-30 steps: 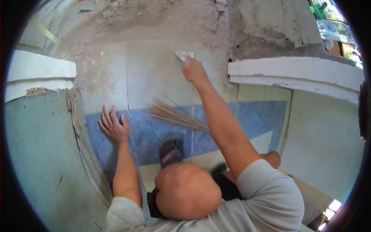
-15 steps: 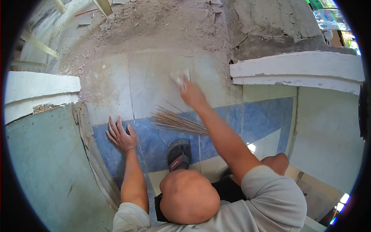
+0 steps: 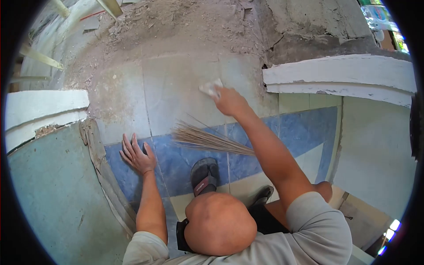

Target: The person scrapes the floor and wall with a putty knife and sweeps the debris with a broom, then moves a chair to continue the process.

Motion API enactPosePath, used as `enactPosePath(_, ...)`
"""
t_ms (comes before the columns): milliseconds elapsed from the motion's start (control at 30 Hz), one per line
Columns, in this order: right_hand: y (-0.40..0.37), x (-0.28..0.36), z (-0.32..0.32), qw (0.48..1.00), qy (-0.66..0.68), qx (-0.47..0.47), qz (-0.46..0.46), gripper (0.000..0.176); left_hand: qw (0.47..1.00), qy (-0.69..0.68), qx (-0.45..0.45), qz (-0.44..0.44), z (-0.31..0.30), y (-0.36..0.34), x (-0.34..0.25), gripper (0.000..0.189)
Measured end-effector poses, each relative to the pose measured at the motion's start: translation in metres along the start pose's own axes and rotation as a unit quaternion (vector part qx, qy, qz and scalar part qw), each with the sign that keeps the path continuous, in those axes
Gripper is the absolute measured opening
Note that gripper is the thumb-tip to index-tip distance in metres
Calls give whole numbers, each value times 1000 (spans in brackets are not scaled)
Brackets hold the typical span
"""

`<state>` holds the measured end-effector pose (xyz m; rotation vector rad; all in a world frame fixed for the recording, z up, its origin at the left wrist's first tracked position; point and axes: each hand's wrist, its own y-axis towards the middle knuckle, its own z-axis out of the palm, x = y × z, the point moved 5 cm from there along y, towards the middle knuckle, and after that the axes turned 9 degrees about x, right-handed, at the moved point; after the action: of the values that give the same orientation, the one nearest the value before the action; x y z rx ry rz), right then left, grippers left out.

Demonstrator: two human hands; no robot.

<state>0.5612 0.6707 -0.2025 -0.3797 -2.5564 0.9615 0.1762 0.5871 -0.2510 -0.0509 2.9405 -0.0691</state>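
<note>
My left hand (image 3: 139,158) rests flat on the blue floor tiles (image 3: 176,179), its fingers spread and nothing in it. Out in front, my right hand (image 3: 230,101) grips a small whitish flat piece (image 3: 212,87) against the dusty pale tiles (image 3: 176,99); motion blurs it, so I cannot tell its exact kind. Between my hands, a bundle of thin broom bristles (image 3: 205,138) lies across the blue band, and my right forearm covers its other end. My sandal (image 3: 204,174) is planted just below the bristles.
Loose dirt and broken debris (image 3: 176,26) cover the floor farther ahead. White ledges jut in from the left (image 3: 48,104) and right (image 3: 340,73). Pale legs of some furniture (image 3: 42,57) stand at upper left. Plastic bottles (image 3: 377,15) are at upper right.
My right hand has shifted slightly right and back toward me with the whitish piece, and the forearm has swung right. The left hand stays in place on the tiles.
</note>
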Motion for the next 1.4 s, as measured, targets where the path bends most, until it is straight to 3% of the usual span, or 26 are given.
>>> enactPosePath(167, -95, -7, 74, 992, -27, 121, 7, 59, 1000, -8, 3, -8, 0, 0, 1, 55)
enactPosePath(267, -101, 15, 94, 995, 0, 96, 26, 60, 1000, -6, 12, -17, 0, 1, 3, 56)
enactPosePath(333, -53, 38, 78, 997, 29, 74, 10, 60, 1000, -16, 12, -13, -1, 0, 2, 56)
enactPosePath(433, 53, 75, 25, 995, 40, -63, -69, 54, 1000, -23, 13, -15, -2, 2, 2, 56)
enactPosePath(467, 100, 88, 0, 996, 3, -40, -80, 52, 999, -25, 17, -16, -2, 0, 2, 56)
enactPosePath(533, 120, 108, -25, 995, -33, -14, -94, 51, 999, -26, 16, -19, 0, 0, 3, 57)
enactPosePath(600, 97, 108, -47, 977, 5, -131, -168, 49, 999, -25, 18, -15, -1, 0, 4, 56)
enactPosePath(700, -22, 71, 15, 996, 17, -23, -85, 50, 999, -43, 20, -18, -2, 2, 4, 57)
enactPosePath(800, -80, 51, 84, 994, -42, 102, -8, 50, 998, -53, 12, -12, -2, 1, 4, 57)
enactPosePath(900, -27, 88, 69, 996, -20, 67, -48, 51, 998, -57, 18, -20, -2, 2, 4, 57)
enactPosePath(967, 39, 118, 48, 988, -8, -48, -146, 50, 999, -46, 18, -23, -1, 1, 7, 57)
enactPosePath(1000, 74, 137, 32, 992, -18, 4, -126, 49, 998, -48, 18, -22, -1, 1, 7, 57)
enactPosePath(1133, 60, 168, -43, 993, 19, 82, -80, 48, 999, -52, 6, -14, 2, 1, 6, 56)
enactPosePath(1200, 16, 142, -46, 993, 78, 50, -79, 51, 999, -45, 14, -20, 2, -3, 7, 55)
enactPosePath(1267, 8, 62, 8, 971, 16, -98, -219, 51, 998, -55, 7, -18, 1, -2, 6, 55)
enactPosePath(1333, -52, 21, 38, 994, 25, -33, -98, 50, 998, -55, 2, -18, 2, -1, 6, 54)
enactPosePath(1400, -87, 12, 66, 997, -23, 51, -47, 51, 998, -55, 3, -17, 4, -4, 6, 54)
